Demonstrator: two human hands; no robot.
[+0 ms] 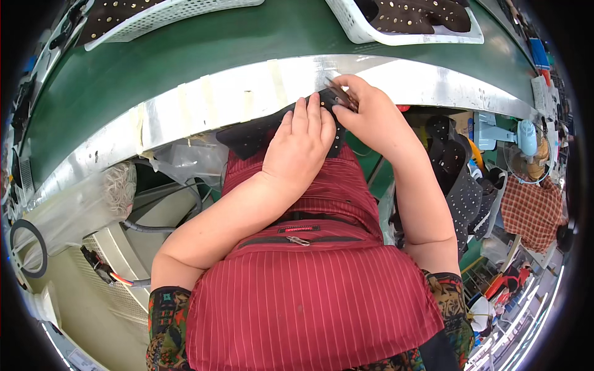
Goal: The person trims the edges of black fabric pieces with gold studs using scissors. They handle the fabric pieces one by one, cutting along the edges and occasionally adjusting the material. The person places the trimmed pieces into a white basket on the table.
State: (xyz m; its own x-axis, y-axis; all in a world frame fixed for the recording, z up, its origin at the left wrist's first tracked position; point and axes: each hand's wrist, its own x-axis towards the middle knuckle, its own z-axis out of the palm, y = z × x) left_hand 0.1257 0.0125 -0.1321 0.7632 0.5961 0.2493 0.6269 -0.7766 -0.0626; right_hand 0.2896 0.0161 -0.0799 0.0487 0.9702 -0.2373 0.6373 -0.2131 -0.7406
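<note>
A black studded piece of material (pixel 247 137) lies at the metal edge of the work surface and hangs partly over my lap. My left hand (pixel 297 143) rests on it with its fingers stretched out flat, close together. Just right of those fingertips, my right hand (pixel 370 114) is closed around a small pair of dark snips (pixel 341 94). Their pointed metal tips stick out to the upper left, above the metal edge. The palm hides much of the snips' handles, and my left hand covers part of the studded piece.
Beyond the metal edge (pixel 210 93) runs a green surface (pixel 278 37). White baskets (pixel 179 21) (pixel 408 38) with dark studded pieces stand on it. More studded pieces (pixel 455 179) hang at my right, near a light-blue fan (pixel 526 133). A beige machine (pixel 93 309) is at my left.
</note>
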